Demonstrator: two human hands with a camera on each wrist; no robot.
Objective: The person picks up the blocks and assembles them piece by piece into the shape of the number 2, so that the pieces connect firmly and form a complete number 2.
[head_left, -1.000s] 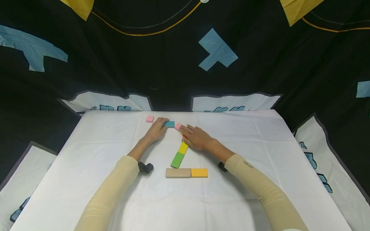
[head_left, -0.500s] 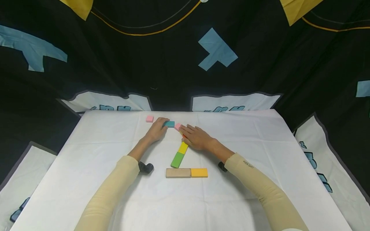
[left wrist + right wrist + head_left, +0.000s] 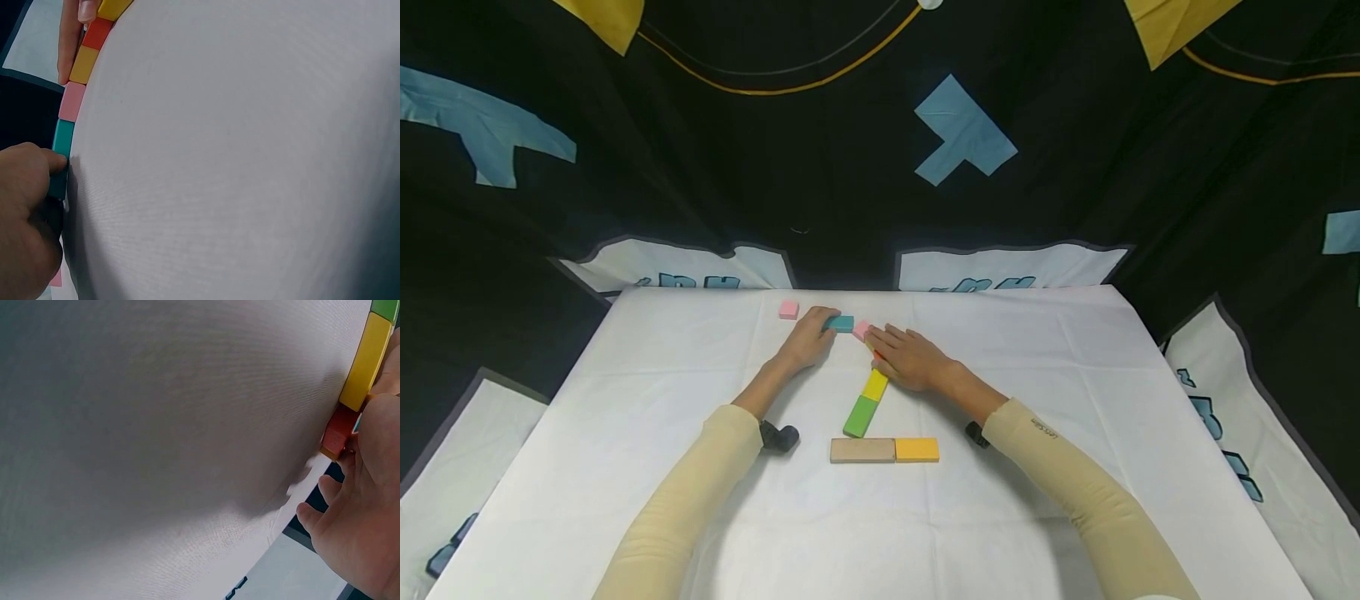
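Note:
My left hand pinches the left part of a teal block between thumb and fingers; the block lies on the white table. In the left wrist view, the teal block meets a pink block, followed by an amber block and a red block. My right hand rests along this row with fingers extended, partly hiding the amber and red blocks. Below it the row goes on with a yellow block and a green block.
A tan block and an orange block lie end to end nearer the front. Beyond my left hand sits a separate pink block. The white cloth-covered table ends at a black patterned curtain.

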